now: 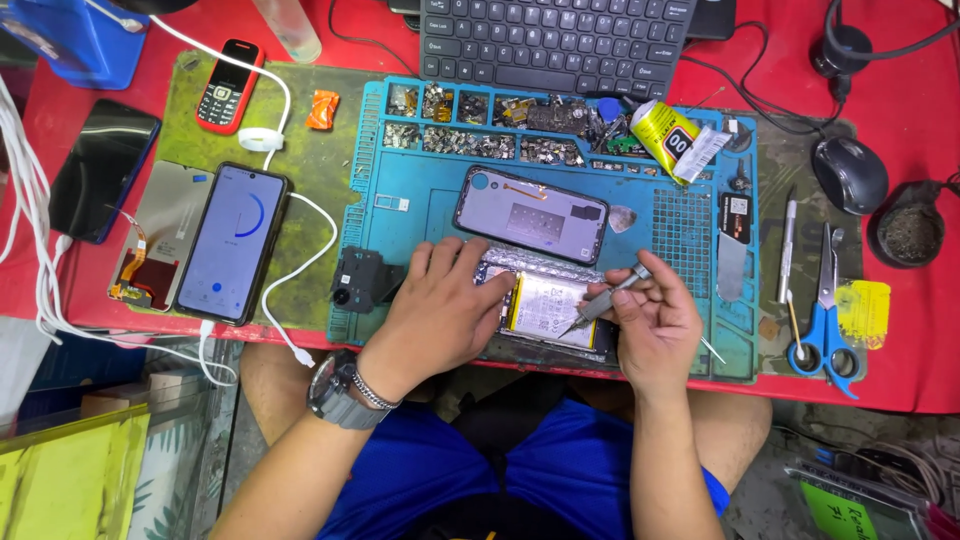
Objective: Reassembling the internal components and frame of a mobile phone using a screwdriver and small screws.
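Note:
An opened phone [545, 305] lies on the blue repair mat [400, 240], its white battery showing. My left hand [435, 315] presses flat on the phone's left end and holds it down. My right hand [655, 325] grips a thin grey screwdriver [605, 300], whose tip points down at the battery's lower right area. Just behind the opened phone lies a detached screen panel [530, 213], face down.
The mat's back trays hold several small parts and a yellow glue tube [668, 135]. To the left lie a lit phone [232, 243] on a white cable, a red keypad phone [228, 85] and a dark phone [100, 168]. Scissors [825, 305], tweezers [786, 250], mouse [850, 173] and keyboard [555, 45] are nearby.

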